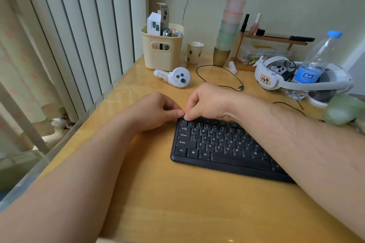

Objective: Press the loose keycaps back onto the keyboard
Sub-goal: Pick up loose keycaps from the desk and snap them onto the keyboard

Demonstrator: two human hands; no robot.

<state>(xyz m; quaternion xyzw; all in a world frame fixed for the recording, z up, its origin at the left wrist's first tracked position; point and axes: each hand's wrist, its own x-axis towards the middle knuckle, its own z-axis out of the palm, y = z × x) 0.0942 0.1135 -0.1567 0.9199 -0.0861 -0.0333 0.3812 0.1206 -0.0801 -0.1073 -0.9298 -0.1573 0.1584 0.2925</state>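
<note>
Fingers (178, 113) of left hand (156, 111) and right hand (207, 102): curling, tips meeting at far-left top corner of keyboard (223, 144), seemingly pinching a keycap; cap itself hidden. Keyboard: lying flat on tabletop (158, 193). Handling, judged: keycap is being treated as light, rigid, small, slippery; best taken by its side walls, then pressed squarely from above

Hands (183, 111) at keyboard (221, 144) corner (top-left)
</note>
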